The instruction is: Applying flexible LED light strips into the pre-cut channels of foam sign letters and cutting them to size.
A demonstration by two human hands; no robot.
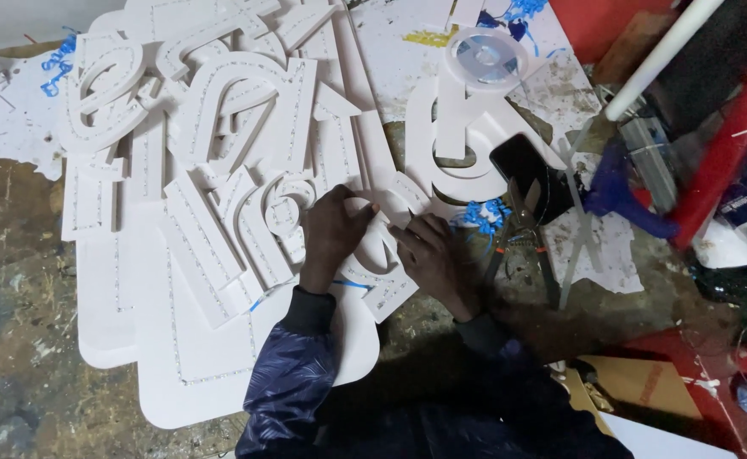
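Here, white foam letter [379, 255] flat beneath and between both hands [382, 236].

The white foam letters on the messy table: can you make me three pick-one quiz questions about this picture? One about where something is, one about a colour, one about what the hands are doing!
1. Where does the clear round plastic spool sit?
A. top, on a white foam shape
B. on the floor
C. in a hand

2. What colour are the scraps beside the black phone?
A. green
B. blue
C. pink

3. What are the two hands doing?
A. resting apart
B. waving
C. pressing on one white curved foam letter

Answers: 1 A, it lies on the foam near the top edge. 2 B, they show bright blue. 3 C, the left hand and right hand both lie on that letter.
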